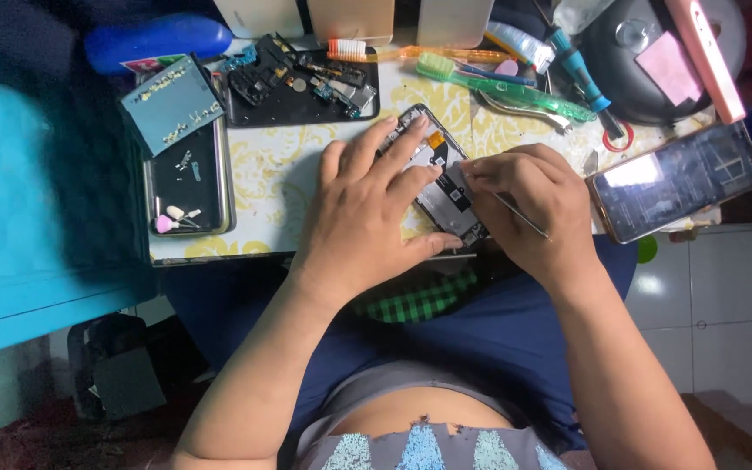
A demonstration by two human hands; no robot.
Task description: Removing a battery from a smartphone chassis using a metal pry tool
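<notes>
Two hands meet over one opened phone, lying back-up at the near edge of the patterned work table, directly beneath your grip. Your right hand is pinched shut on thin metal tweezers, whose tip looks to sit at the phone's exposed insides under your fingertips, though the contact point is hidden. Your left hand grasps nothing: it lies flat and spread, pressing the phone's frame down, thumb hooked at its near corner.

Risk, as it appears: the phone sits close to the table edge above your lap, so a hard lever with the tweezers could skid it off if that flat palm lifts. A slip of the steel tip could, by this reading, scratch the board or tear a small connector.

Just right of your gripping hand, a second phone with a lit screen overhangs the table edge; an elbow swing could knock it. Beyond your fingers lie a green toothbrush and a blue-handled screwdriver. Left of the pressing hand, a black tray of loose parts and a blue pad holding small screws could scatter if the table jolts.
</notes>
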